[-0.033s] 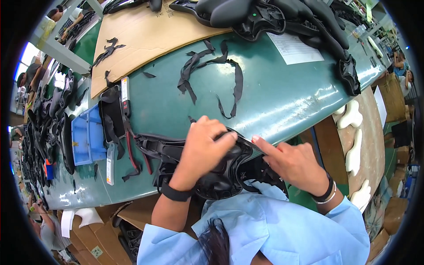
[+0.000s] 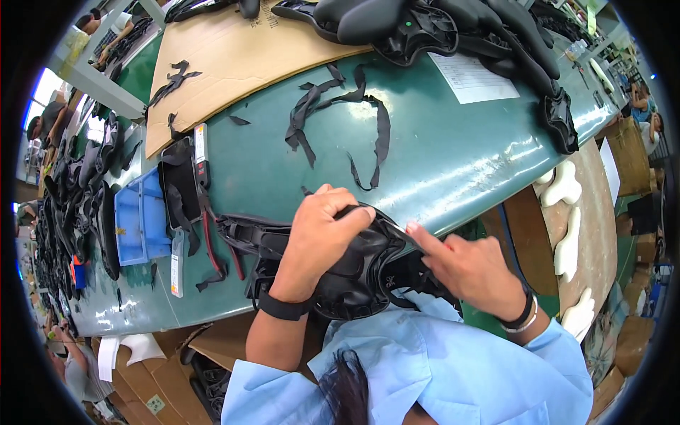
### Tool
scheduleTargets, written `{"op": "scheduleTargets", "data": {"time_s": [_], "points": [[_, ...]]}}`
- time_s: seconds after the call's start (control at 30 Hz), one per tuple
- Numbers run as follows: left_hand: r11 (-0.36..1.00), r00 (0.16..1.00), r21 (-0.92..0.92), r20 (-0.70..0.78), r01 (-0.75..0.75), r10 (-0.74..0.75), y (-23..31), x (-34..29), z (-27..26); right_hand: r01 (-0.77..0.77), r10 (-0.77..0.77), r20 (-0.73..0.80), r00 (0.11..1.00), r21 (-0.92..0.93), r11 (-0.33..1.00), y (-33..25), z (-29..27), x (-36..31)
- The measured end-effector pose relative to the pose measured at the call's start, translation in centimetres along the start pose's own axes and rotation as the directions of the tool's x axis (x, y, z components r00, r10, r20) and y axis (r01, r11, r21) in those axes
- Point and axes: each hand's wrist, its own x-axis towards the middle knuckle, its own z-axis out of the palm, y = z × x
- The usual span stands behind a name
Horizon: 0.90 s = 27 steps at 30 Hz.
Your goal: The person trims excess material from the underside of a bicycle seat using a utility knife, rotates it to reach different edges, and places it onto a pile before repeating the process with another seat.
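A black bicycle saddle (image 2: 350, 287) lies at the table's near edge, close to my body, its hollow underside partly showing. My left hand (image 2: 315, 237) is closed on its far rim, with thumb and fingers pinching the edge. At the right part of that rim, my right hand (image 2: 471, 265) is closed around a slim blade-like tool (image 2: 398, 228), index finger stretched along it. The tool's tip meets the saddle's edge; its handle is hidden in my palm. Left of the saddle lie red-handled pliers (image 2: 210, 244).
Black trimmed strips (image 2: 382, 134) are scattered over the green table (image 2: 269, 166). A blue bin (image 2: 142, 219) stands at left, near a box cutter (image 2: 201, 156). Flat cardboard (image 2: 234, 60), a paper sheet (image 2: 474, 78) and piled saddles (image 2: 418, 32) lie at the far side.
My right hand has shifted slightly down and right along the saddle's rim with the tool. My left hand has moved a little to the left, still gripping the edge.
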Motion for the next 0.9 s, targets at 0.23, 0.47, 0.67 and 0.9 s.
{"op": "scheduleTargets", "data": {"time_s": [0.23, 0.47, 0.67, 0.9], "points": [[0.407, 0.866, -0.901, -0.32, -0.153, -0.384, 1.0, 1.6, -1.1, -0.194, 0.228, -0.063, 0.972, 0.344, 0.919, -3.9, 2.9, -2.9], [0.859, 0.892, 0.445, 0.235, 0.254, -0.385, -0.2, -1.8, -5.0, -0.072, 0.094, -0.109, 0.99, 0.188, 0.98, 0.4, 2.4, 1.0], [0.764, 0.831, -0.372, 0.036, 0.527, -0.555, -0.6, -7.6, -5.8, 0.186, -0.015, -0.353, 0.936, 0.456, 0.87, 2.4, 2.9, 0.9], [0.713, 0.781, -0.451, -0.054, 0.537, -0.622, -1.5, -8.6, -4.8, 0.233, -0.169, -0.198, 0.966, 0.373, 0.898, 3.9, 2.5, 2.9]]}}
